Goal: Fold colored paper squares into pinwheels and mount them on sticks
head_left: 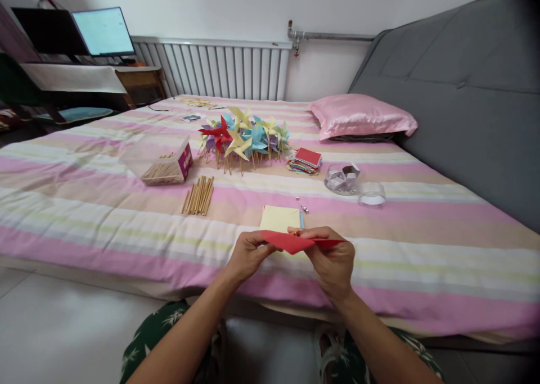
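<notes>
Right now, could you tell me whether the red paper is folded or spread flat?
Folded: the red paper forms a triangle, pinched between left hand and right hand.

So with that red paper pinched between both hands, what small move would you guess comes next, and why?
Probably pressing the crease flat: the left hand and right hand pinch a red paper folded into a triangle, held just above the yellow sheet. Finished pinwheels and wooden sticks lie farther back on the bed.

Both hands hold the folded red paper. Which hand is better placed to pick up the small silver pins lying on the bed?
Probably the right hand: the small silver pins lie right of the yellow paper square, nearer it than the left hand.
</notes>
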Tool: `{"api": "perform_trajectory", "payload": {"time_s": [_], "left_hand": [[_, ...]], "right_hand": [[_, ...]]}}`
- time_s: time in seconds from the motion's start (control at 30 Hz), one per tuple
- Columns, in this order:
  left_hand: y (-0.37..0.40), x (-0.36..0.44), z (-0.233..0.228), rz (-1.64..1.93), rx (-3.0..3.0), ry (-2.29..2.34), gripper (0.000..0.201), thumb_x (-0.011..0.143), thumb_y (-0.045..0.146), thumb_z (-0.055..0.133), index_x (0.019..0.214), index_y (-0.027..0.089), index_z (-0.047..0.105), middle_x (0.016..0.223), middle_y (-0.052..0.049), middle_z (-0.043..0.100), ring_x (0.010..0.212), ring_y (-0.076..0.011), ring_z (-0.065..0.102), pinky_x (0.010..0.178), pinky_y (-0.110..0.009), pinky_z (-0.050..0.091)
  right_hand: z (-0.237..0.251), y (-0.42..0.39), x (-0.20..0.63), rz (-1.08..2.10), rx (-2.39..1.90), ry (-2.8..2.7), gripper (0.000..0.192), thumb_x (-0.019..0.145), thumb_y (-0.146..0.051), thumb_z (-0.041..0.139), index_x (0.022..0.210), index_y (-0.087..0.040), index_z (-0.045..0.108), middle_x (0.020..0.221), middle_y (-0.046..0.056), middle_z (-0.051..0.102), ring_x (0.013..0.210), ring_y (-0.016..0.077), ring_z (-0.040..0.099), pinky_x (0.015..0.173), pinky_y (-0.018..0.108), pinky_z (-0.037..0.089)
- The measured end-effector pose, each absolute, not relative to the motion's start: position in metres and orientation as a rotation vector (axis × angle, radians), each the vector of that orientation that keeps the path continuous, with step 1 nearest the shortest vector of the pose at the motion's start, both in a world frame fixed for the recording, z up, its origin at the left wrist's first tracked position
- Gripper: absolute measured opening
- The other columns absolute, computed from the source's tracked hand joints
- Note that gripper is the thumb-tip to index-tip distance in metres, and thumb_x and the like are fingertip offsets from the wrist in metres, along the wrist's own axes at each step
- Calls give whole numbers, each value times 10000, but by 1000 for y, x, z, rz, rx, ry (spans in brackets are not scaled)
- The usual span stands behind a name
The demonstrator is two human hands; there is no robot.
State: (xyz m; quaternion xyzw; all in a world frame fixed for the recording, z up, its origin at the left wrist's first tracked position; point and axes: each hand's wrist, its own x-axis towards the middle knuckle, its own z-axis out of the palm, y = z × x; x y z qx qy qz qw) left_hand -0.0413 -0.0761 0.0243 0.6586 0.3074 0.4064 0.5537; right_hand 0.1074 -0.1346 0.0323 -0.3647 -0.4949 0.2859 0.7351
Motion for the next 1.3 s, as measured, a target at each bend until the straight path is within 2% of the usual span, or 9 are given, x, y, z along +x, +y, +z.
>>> {"api": "perform_trajectory", "payload": {"time_s": [0.17, 0.3, 0.47, 0.83, 1.1, 1.3], "left_hand": [[-78, -39, 31, 998, 1532, 778, 238, 652, 401, 732, 615, 166, 719, 607, -37, 682, 639, -184, 613, 660, -298, 502], [-78, -40, 32, 1005, 1526, 806, 255, 640, 425, 733, 602, 174, 722, 606, -38, 687, 641, -193, 619, 644, -304, 509], [-77, -42, 27, 996, 1544, 765, 257, 679, 423, 705, 702, 171, 752, 721, -69, 725, 731, -211, 647, 704, -312, 511], [-78, -42, 25, 952, 1507, 767, 255, 687, 412, 708, 748, 168, 750, 777, -73, 731, 797, -232, 658, 757, -333, 509], [-79, -40, 28, 940, 1510, 772, 246, 671, 408, 720, 722, 169, 744, 742, -66, 724, 739, -215, 645, 746, -332, 504], [-78, -43, 30, 890, 1595, 757, 245, 739, 387, 656, 720, 158, 741, 742, -78, 714, 716, -198, 637, 687, -298, 487]], "right_hand": [[30, -137, 108, 379, -859, -1231, 140, 756, -118, 666, 830, -235, 685, 935, 39, 706, 853, 204, 684, 802, 389, 558], [31, -137, 109, 240, -886, -1286, 144, 752, -116, 657, 823, -239, 674, 850, 32, 673, 808, 197, 669, 760, 377, 557], [29, -138, 106, 342, -880, -1250, 133, 768, -126, 648, 846, -233, 659, 910, 37, 707, 875, 215, 683, 817, 409, 555], [29, -139, 103, 473, -847, -1194, 93, 773, -150, 660, 836, -217, 643, 827, 34, 729, 852, 222, 705, 792, 394, 584], [30, -139, 104, 495, -839, -1200, 109, 763, -135, 667, 826, -223, 659, 824, 30, 729, 837, 216, 707, 773, 371, 586], [31, -139, 105, 513, -847, -1200, 112, 767, -128, 659, 817, -229, 664, 808, 21, 735, 815, 208, 709, 747, 353, 587]]}}
